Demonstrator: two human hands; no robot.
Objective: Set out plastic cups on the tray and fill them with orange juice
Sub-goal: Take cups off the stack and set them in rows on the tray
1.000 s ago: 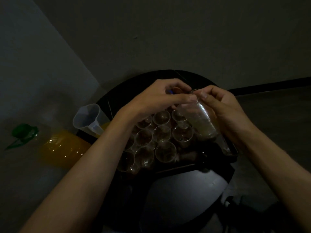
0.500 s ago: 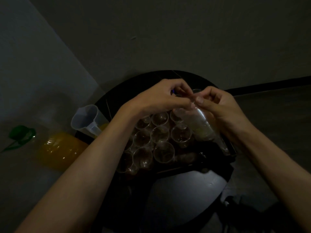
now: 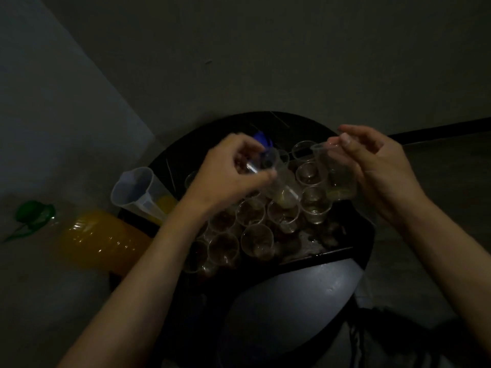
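Note:
The scene is dim. My left hand [image 3: 233,171] grips a single clear plastic cup [image 3: 279,184], tilted, above the tray. My right hand [image 3: 377,166] holds a short stack of clear cups [image 3: 336,176] by the rim, a little to the right. Under both hands a dark tray [image 3: 332,251] carries several empty clear cups [image 3: 257,240] packed close together. The orange juice bottle [image 3: 103,240] with a green cap [image 3: 34,213] lies at the left. A clear measuring jug [image 3: 135,192] with a little juice stands beside it.
The tray rests on a round dark table [image 3: 292,296] against a grey wall corner. A small blue object [image 3: 261,138] sits at the tray's far side. The right front part of the tray is bare and looks wet.
My hands were together on the cup stack. They have now moved apart: the left hand has drawn one cup off to the left, the right hand keeps the stack.

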